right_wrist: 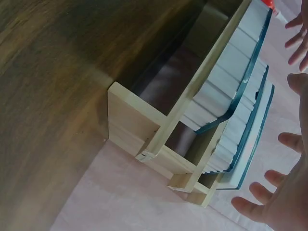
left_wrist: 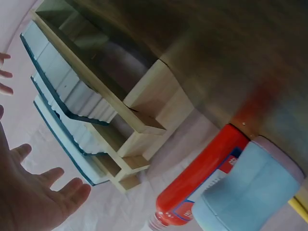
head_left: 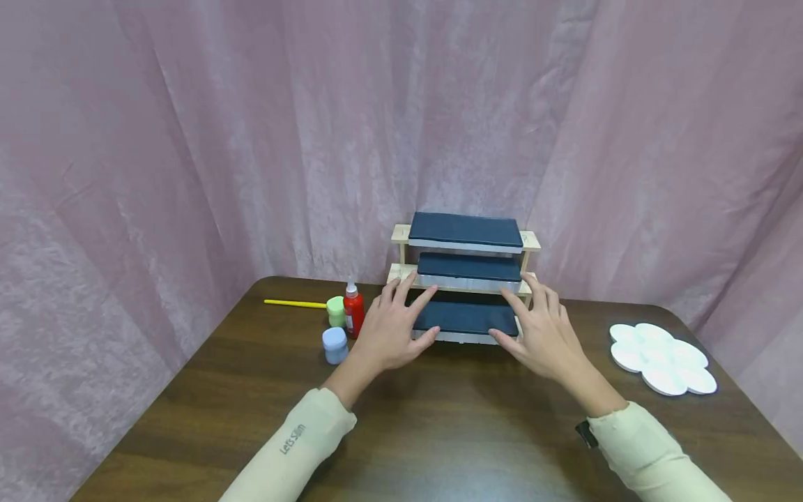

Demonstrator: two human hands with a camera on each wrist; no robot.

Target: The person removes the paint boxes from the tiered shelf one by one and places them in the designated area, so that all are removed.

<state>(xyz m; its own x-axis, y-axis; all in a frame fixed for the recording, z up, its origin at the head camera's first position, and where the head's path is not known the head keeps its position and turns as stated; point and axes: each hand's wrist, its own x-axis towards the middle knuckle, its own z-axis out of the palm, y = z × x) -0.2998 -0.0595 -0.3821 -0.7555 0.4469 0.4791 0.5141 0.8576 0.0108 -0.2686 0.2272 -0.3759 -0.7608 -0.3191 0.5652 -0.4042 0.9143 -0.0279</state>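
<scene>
A three-step wooden rack (head_left: 530,241) stands at the back of the table. Each step bears a white box with a dark blue lid: an upper box (head_left: 465,230), a middle box (head_left: 469,266) and a lower box (head_left: 464,318). My left hand (head_left: 390,329) hovers at the rack's left front, fingers spread and holding nothing. On the opposite side my right hand (head_left: 547,333) mirrors it, also spread and bare. Both wrist views show the fingers apart from the lids, and the boxes' ribbed white sides (right_wrist: 231,62) rest on the wooden steps.
Left of the rack stand a red bottle (head_left: 354,314) with a white nozzle, a light green jar (head_left: 335,312) and a light blue jar (head_left: 335,346). Behind them lies a yellow stick (head_left: 295,303). A white flower-shaped palette (head_left: 659,359) lies at the right. Pink curtains (head_left: 339,139) hang behind the table.
</scene>
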